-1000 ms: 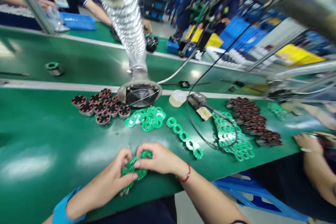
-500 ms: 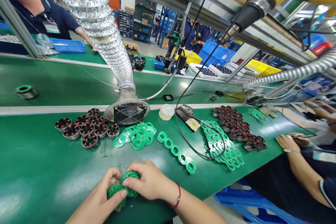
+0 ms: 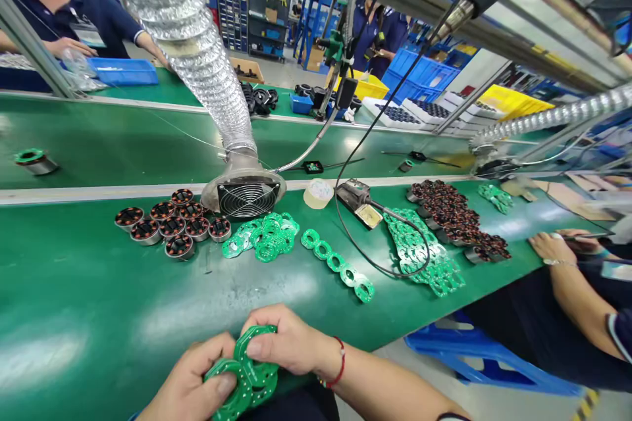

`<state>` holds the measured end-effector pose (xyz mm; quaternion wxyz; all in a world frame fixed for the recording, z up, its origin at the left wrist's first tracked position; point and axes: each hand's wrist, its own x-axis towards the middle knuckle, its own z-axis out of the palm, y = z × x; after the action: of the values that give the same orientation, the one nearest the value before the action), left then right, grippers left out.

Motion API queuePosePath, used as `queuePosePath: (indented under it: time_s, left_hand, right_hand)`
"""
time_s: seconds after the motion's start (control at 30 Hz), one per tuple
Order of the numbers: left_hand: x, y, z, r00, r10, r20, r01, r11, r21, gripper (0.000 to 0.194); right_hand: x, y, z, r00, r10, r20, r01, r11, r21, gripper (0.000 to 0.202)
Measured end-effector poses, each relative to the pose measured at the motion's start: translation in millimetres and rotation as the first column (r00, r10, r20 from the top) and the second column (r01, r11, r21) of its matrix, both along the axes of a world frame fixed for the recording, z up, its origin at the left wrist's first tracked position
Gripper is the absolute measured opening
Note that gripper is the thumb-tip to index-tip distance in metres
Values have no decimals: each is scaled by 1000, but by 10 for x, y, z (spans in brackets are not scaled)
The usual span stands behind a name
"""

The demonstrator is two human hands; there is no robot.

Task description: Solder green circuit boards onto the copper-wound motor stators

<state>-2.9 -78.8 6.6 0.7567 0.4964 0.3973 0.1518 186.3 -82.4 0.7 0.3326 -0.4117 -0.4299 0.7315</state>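
Near the bench's front edge, my left hand (image 3: 197,375) and my right hand (image 3: 284,342) are both closed on green ring-shaped circuit boards (image 3: 257,371). The boards overlap between my hands, their dotted faces turned up toward me. My left thumb presses on the lower left board, my right thumb on the upper one; how many lie beneath is hidden. Beyond my hands lies a loose pile of similar boards (image 3: 275,237). Right of it, several ring boards form a slanting row (image 3: 336,262). Wound motor stators (image 3: 172,227) stand grouped to the left of the pile.
A fume extractor fan (image 3: 247,200) stands behind the pile. A soldering iron stand (image 3: 356,197) and its looping black cable (image 3: 375,270) lie right of centre. Further right are a sheet of boards (image 3: 424,253), more stators (image 3: 457,220) and a co-worker's hand (image 3: 550,247).
My hands have tilted the boards, so their flat faces show more and they sit lower toward the bench edge. The camera view has shifted slightly. A co-worker's second hand now shows at upper left.
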Motion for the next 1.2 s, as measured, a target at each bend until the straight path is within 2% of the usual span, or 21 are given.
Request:
queuePosePath:
  time_s: [0.07, 0.1, 0.17, 0.2, 0.23, 0.27, 0.3, 0.33, 0.37, 0.4, 0.43, 0.53, 0.63, 0.7, 0.8, 0.87, 0.93, 1.0, 1.1, 1.2]
  left_hand:
    - [-31, -41, -11, 994, -30, 108, 34, 999, -33, 67]
    - [-41, -41, -3, 983, -43, 177, 45, 999, -9, 66]
    - [-39, 31, 33, 966, -47, 252, 14, 991, 132, 64]
    - [-28, 108, 52, 977, -15, 212, -36, 971, 236, 63]
    - [-10, 209, 65, 994, 37, 104, -70, 941, 332, 60]
    - [13, 324, 69, 993, 96, -72, -59, 911, 409, 55]
    - [42, 444, 62, 958, 139, -249, 7, 863, 505, 48]
    - [78, 557, 43, 895, 170, -411, 136, 775, 618, 43]
    - [121, 656, 15, 825, 206, -527, 259, 691, 675, 40]
    - [170, 738, -20, 777, 238, -583, 337, 625, 704, 38]
    - [224, 801, -56, 743, 264, -615, 396, 568, 722, 36]
    - [390, 911, -147, 700, 326, -636, 468, 463, 753, 34]
    - [521, 981, -177, 650, 398, -647, 534, 366, 762, 35]
    - [573, 1018, -173, 625, 439, -646, 563, 320, 762, 35]
    - [603, 1038, -165, 604, 485, -632, 578, 279, 767, 32]
    - [600, 1027, -172, 603, 507, -616, 580, 251, 775, 32]
    - [587, 1013, -186, 615, 525, -588, 581, 202, 788, 34]
    - [560, 1009, -192, 642, 532, -552, 573, 146, 807, 35]
    - [485, 1031, -161, 699, 523, -488, 526, 86, 846, 36]
    - [370, 1070, -100, 749, 522, -408, 462, 31, 886, 40]
  right_hand:
    - [-68, -46, -36, 1000, -25, -5, 25, 999, 21, 75]
    - [-82, -53, -31, 999, -41, -6, 41, 999, 24, 77]
    - [-45, -4, 24, 997, -76, 8, 75, 996, 44, 75]
    - [3, 58, 67, 993, -70, 93, 61, 994, 91, 70]
    - [63, 145, 112, 976, -69, 206, 38, 987, 155, 59]
    - [125, 249, 153, 839, -68, 541, -113, 949, 295, 48]
    - [181, 362, 185, 561, -90, 823, -323, 891, 318, 40]
    - [226, 474, 204, 430, -114, 895, -385, 874, 296, 33]
    - [254, 579, 209, 333, -131, 934, -432, 859, 274, 34]
    - [266, 673, 202, 266, -144, 953, -459, 851, 256, 39]
    - [263, 756, 187, 233, -157, 960, -468, 847, 253, 45]
    - [217, 937, 155, 129, -226, 966, -488, 833, 260, 59]
    - [264, 1014, 231, 61, -289, 956, -459, 842, 284, 59]
    - [429, 993, 330, 18, -322, 947, -399, 866, 302, 50]
    - [872, 838, 443, -64, -330, 942, -235, 922, 307, 35]
    - [1199, 677, 444, -88, -274, 958, -128, 957, 262, 30]
    - [1445, 518, 382, -65, -194, 979, -62, 980, 190, 32]
    - [1565, 406, 291, -16, -128, 992, -36, 991, 128, 32]
    - [1559, 350, 183, 38, -100, 994, -11, 995, 100, 29]
    - [1463, 345, 145, 51, -143, 988, 27, 990, 142, 33]
